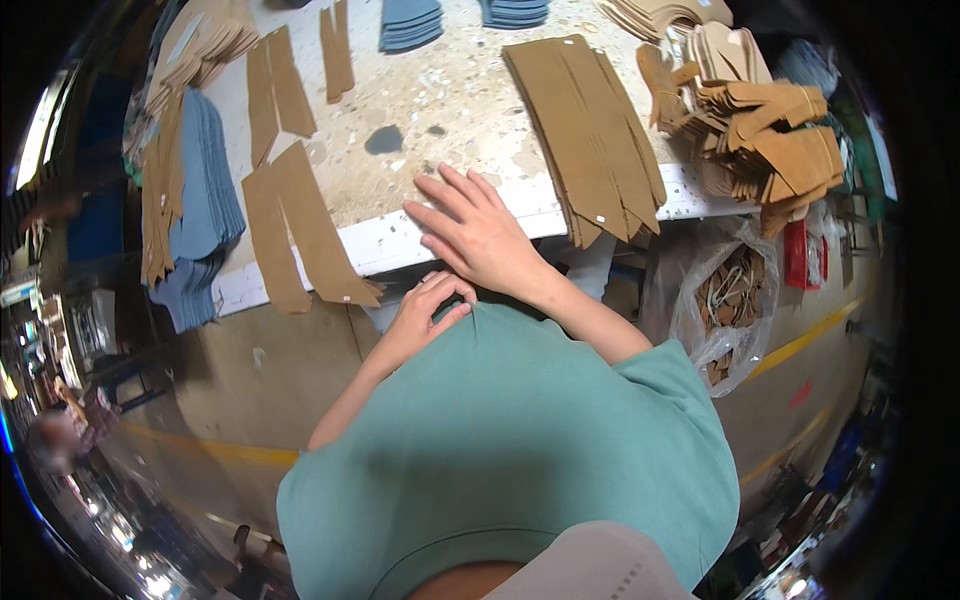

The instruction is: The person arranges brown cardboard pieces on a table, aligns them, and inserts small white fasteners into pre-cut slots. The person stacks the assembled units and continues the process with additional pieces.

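My right hand (478,228) lies flat on the white front edge of the worktable (385,243), fingers spread and nothing in them. Just below it, my left hand (425,318) is held against my body with bent fingers. Its thumb and fingertips meet the front of my green shirt (500,380), where the cloth puckers. To the left, a pair of long brown leather-like strips (322,235) hangs over the table edge. On the right lies a thick stack of brown cut panels (585,130), its pointed ends also overhanging.
Blue cut pieces (205,175) and narrow brown strips (160,200) lie at far left. More blue stacks (410,25) are at the back. Tan bundles (785,135) crowd the right corner. Below hangs a clear plastic bag (735,300) of scraps, beside a red bin (803,255).
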A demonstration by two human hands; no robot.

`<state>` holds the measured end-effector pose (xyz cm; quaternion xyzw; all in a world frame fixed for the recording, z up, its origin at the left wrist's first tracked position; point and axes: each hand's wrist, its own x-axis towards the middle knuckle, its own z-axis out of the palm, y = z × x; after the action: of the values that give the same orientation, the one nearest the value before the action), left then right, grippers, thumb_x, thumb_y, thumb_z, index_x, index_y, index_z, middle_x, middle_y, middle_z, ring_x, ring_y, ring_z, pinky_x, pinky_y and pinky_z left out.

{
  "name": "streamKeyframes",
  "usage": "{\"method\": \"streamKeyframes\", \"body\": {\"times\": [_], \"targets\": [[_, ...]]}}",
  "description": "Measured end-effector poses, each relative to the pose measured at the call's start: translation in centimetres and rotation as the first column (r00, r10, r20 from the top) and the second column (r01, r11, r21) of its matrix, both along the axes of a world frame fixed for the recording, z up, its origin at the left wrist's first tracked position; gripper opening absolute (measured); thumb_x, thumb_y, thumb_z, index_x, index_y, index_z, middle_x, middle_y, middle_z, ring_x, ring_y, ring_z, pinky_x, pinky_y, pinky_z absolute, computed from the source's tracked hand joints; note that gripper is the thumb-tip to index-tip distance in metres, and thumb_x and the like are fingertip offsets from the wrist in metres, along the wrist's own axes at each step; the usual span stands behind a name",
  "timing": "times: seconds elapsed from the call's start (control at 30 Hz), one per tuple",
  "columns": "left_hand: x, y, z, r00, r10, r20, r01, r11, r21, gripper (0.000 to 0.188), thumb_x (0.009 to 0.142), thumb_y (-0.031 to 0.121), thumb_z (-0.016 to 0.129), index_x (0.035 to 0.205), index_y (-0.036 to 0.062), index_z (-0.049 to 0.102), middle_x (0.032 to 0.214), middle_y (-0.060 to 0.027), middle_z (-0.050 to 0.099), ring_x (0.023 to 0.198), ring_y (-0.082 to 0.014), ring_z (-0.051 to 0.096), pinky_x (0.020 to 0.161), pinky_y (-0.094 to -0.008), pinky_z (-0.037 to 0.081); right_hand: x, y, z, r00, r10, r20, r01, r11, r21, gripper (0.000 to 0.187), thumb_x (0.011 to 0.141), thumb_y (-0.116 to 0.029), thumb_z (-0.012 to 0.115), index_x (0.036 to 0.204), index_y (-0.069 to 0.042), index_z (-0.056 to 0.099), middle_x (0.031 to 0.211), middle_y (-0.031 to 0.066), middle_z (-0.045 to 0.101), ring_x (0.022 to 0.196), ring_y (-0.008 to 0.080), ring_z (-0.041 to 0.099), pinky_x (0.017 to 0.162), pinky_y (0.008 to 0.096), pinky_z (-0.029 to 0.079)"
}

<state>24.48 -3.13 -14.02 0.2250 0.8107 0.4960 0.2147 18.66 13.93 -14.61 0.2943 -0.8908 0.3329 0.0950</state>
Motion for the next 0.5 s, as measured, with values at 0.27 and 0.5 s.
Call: {"method": "streamKeyframes", "body": {"times": [0.27,0.5], "targets": [[-0.8,-7.8,5.3,0.984,0.173,0.036,-0.176,0.946,0.273,0.017,0.091,0.009,0.064,0.104,-0.0008,0.066,0.108,-0.0114,0.069,0.101,-0.0221,0.065,0.09,-0.0345,0.05,0.0,-0.3,1.0,0.999,-0.015,0.041,0.015,1.0,0.018,0.042,0.09,-0.016,0.066,0.131,-0.011,0.059,0.14,0.0134,0.051,0.134,0.0399,0.042,0.109,0.0549,0.032],[-0.8,-14.9,4.1,0.398,0.796,-0.456,-0.917,0.353,-0.186,0.033,0.087,0.025,0.073,0.114,0.0054,0.068,0.105,-0.01,0.068,0.091,-0.0184,0.066,0.08,-0.0324,0.052,-0.2,-5.4,2.8,0.968,0.25,-0.007,-0.247,0.947,-0.204,0.034,0.079,-0.002,0.072,0.113,-0.005,0.068,0.101,0.0088,0.062,0.101,0.0298,0.057,0.085,0.0393,0.05]]}}
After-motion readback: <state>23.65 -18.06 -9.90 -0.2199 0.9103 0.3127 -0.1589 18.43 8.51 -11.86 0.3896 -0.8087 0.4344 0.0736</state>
